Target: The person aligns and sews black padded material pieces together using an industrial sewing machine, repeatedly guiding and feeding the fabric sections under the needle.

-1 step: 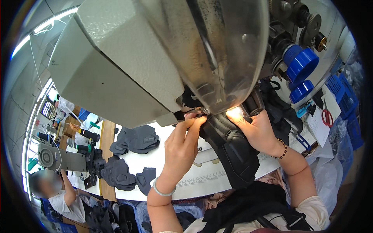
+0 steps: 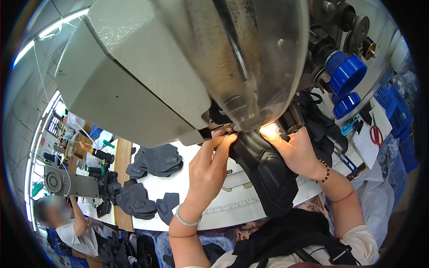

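Observation:
A black, padded, stitched piece (image 2: 273,178) lies under the head of a large grey sewing machine (image 2: 147,80), its lower end draped over the white, ruler-marked table (image 2: 232,209). My left hand (image 2: 210,161) pinches the piece's upper left edge between thumb and fingertips, close to the needle area. On the other side, my right hand (image 2: 295,149) grips it with the thumb pressed on top, under a bright lamp glow. The machine's clear plastic guard (image 2: 268,58) hides the needle and the far end of the piece.
Left on the table sit stacks of dark cut pieces (image 2: 163,160). Red-handled scissors (image 2: 376,135) and blue-handled snips (image 2: 350,165) lie at the right, near blue baskets (image 2: 395,105). Blue knobs (image 2: 348,76) project from the machine. Another person (image 2: 73,228) works at far left.

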The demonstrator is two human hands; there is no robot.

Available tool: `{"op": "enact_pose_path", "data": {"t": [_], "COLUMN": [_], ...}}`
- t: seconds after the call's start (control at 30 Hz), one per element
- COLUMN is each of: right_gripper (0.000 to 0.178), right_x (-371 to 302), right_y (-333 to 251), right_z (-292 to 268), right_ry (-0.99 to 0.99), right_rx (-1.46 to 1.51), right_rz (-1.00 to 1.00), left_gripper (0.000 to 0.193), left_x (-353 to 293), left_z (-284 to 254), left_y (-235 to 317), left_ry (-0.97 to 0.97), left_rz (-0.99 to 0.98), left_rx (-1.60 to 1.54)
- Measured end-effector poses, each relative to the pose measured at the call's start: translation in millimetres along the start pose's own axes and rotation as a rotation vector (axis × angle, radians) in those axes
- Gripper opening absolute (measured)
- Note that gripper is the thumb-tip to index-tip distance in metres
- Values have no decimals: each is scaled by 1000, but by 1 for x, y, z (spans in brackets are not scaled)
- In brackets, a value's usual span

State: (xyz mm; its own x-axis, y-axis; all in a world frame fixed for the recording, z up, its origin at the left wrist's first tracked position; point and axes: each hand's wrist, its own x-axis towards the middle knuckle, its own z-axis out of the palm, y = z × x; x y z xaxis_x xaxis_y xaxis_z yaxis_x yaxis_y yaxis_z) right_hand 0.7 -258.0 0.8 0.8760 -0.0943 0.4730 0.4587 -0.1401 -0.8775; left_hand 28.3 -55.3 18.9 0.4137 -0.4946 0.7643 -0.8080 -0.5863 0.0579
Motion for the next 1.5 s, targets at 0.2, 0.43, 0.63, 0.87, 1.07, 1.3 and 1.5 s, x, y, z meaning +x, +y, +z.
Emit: {"op": "enact_pose_path", "data": {"t": [0.2,0.43,0.63,0.87,1.07,1.3,1.5], "right_gripper": [32,42,39,38,39,37,32], "right_x": [-4,-14,-39,-45,-44,-42,-43], "right_y": [-20,-57,-50,-46,-38,-34,-32], "right_z": [-3,18,27,44,46,43,40], "right_ry": [84,-143,-267,-216,-159,-80,-33], "right_rx": [-757,-903,-1367,-1515,-1470,-1398,-1319], "right_rz": [-290,-644,-726,-738,-752,-747,-717], "left_gripper": [41,45,41,42,44,46,35], "left_x": [-1,-4,2,1,1,0,-3], "left_z": [1,3,5,4,6,1,3], "left_y": [-3,-5,-5,-9,-7,-4,-10], "left_ry": [-4,15,58,53,68,18,-39], "left_rz": [-1,32,85,100,74,115,130], "left_rx": [8,6,19,9,-24,20,120]}}
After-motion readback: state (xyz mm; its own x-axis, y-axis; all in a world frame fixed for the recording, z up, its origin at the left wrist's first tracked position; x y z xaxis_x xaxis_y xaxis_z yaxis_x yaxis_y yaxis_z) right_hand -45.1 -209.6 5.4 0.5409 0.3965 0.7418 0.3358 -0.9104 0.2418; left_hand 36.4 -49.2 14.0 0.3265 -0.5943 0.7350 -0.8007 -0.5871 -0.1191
